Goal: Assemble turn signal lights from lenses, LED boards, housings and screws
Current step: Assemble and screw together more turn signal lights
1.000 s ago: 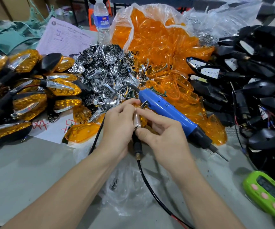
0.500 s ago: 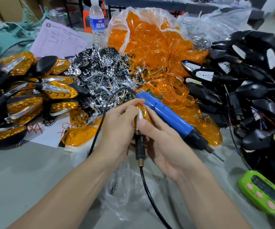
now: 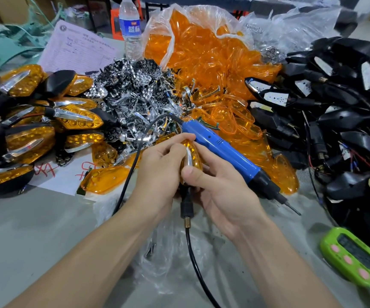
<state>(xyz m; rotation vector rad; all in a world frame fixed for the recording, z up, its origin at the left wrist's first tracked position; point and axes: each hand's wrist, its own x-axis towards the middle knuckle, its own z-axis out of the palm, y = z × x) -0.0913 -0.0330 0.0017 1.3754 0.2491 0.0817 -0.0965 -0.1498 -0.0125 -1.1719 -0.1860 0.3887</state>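
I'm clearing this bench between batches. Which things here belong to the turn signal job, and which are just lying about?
Job: turn signal gripped by left hand and right hand; blue screwdriver; orange lenses; silvery parts pile; black housings; finished lights.
Lying about: water bottle; printed sheet; green timer.

Left hand [image 3: 157,167] and right hand [image 3: 224,190] are being shown bare. Left forearm [image 3: 95,252] and right forearm [image 3: 275,256] are being shown uncovered to frame edge. Short-trimmed thumbnail is being seen on right hand.
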